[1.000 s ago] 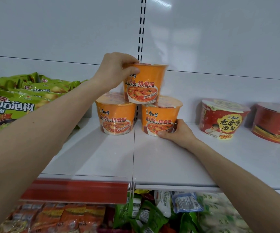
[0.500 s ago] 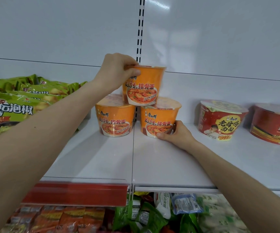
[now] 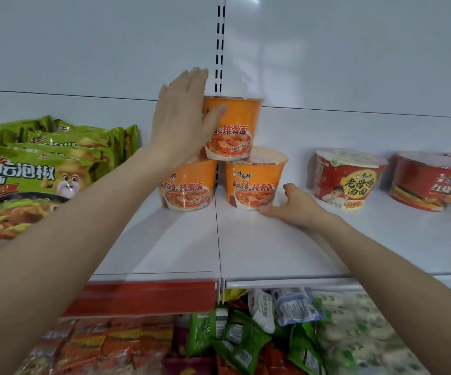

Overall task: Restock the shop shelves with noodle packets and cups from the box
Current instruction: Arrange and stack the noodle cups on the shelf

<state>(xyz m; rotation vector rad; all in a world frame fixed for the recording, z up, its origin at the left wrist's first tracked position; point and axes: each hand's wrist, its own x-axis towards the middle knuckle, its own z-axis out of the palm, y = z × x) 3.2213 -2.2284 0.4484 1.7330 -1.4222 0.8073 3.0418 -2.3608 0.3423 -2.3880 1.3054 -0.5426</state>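
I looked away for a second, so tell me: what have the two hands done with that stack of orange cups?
The left hand released the rim of the top orange cup; its fingers are now straight, along the cup's side. The right hand loosened its hold on the lower right cup, fingertips only at its base. All three cups, the red bowls and green packets stayed put.

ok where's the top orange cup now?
Head view, centre: the top orange cup sits on the left lower cup and right lower cup, by the slotted upright, the left hand flat at its left side.
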